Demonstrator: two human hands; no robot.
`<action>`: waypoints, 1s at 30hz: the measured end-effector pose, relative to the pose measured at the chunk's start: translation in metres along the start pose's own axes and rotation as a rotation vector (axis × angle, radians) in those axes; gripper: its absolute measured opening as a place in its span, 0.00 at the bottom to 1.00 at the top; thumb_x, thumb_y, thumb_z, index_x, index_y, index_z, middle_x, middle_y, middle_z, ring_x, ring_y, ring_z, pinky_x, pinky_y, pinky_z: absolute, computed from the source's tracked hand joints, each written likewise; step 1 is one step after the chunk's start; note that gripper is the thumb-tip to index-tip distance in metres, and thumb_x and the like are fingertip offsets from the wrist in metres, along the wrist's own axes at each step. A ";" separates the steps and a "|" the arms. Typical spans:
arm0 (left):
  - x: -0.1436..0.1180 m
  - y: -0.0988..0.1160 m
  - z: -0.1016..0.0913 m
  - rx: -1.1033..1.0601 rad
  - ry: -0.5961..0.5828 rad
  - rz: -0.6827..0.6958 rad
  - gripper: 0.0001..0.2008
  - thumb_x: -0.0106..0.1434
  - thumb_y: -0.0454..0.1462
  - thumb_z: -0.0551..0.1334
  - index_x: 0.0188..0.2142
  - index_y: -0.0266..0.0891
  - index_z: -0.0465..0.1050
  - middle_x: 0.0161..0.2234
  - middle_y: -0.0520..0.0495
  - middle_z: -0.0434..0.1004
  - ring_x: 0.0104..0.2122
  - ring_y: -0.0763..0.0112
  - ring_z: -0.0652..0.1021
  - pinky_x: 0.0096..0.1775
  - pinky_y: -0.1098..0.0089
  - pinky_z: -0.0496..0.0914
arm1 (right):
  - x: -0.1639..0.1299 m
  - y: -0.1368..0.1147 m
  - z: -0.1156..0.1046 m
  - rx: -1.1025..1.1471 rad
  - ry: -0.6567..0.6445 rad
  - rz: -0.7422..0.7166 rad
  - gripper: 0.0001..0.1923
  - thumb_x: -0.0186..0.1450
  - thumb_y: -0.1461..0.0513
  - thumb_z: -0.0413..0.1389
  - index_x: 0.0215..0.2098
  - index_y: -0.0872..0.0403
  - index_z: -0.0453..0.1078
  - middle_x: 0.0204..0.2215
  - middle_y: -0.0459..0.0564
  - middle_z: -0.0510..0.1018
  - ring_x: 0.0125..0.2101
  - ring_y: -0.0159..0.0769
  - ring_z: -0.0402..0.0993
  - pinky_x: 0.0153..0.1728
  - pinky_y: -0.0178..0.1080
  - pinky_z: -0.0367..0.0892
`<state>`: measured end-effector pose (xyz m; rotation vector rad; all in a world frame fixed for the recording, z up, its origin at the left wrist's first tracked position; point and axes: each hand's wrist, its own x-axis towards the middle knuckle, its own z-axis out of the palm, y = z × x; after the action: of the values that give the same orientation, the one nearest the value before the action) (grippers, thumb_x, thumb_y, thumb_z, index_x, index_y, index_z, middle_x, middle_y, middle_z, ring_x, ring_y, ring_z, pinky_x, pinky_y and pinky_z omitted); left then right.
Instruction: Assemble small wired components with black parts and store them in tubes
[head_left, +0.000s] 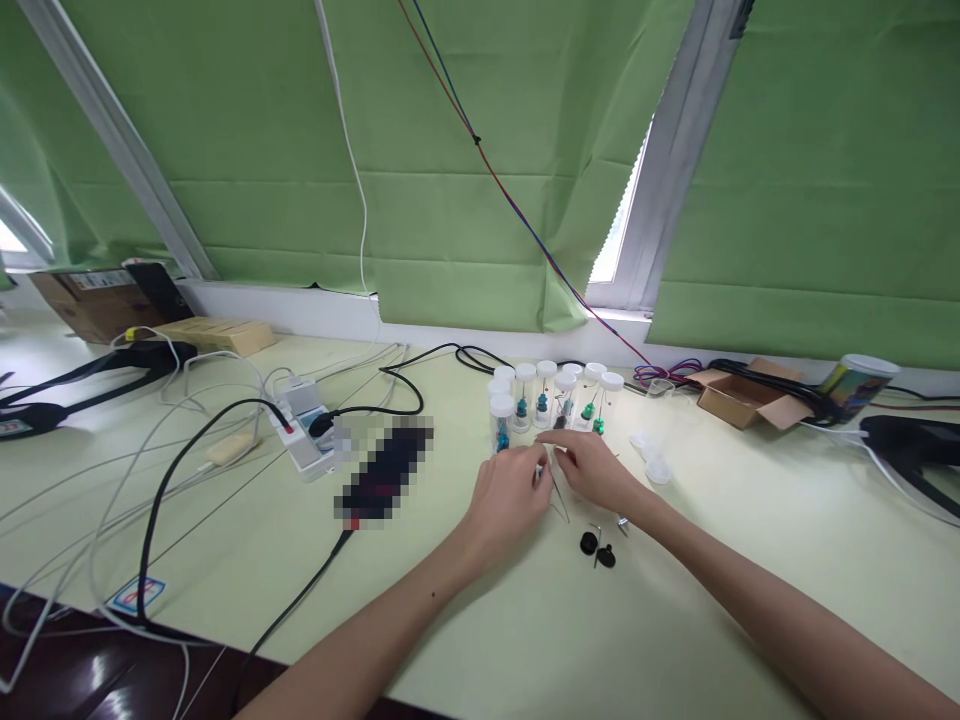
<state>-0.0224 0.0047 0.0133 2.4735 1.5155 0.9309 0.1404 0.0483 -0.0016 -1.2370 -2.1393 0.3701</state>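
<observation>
My left hand (511,492) rests on the table with its fingers curled together in a pinch. A bit of blue shows by its fingertips, and a thin dark wire-like piece (559,490) slants down beside them. My right hand (592,468) meets it from the right, thumb and index finger drawn close together; what they hold is hidden. Just beyond both hands stand several clear vials (501,425) with white caps, holding small blue or green pieces with thin stems. Nearer to me lie two black round pieces (589,543) and a thin metal rod (597,550).
Right of the vials lie translucent white lids (658,470). An open cardboard box (739,400) and a printed canister (855,385) stand at back right. To the left are a pixelated dark device (386,475), a power strip (307,450) and many cables.
</observation>
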 end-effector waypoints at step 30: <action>-0.004 -0.002 0.011 0.105 -0.246 -0.116 0.12 0.64 0.41 0.55 0.38 0.39 0.74 0.36 0.42 0.76 0.35 0.58 0.78 0.32 0.67 0.65 | 0.000 0.002 -0.015 -0.007 -0.205 -0.070 0.14 0.64 0.64 0.52 0.45 0.50 0.75 0.39 0.48 0.81 0.26 0.34 0.72 0.32 0.38 0.67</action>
<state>-0.0195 0.0047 0.0019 2.4294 1.6375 0.5187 0.1517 0.0481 0.0088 -1.1677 -2.3517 0.4781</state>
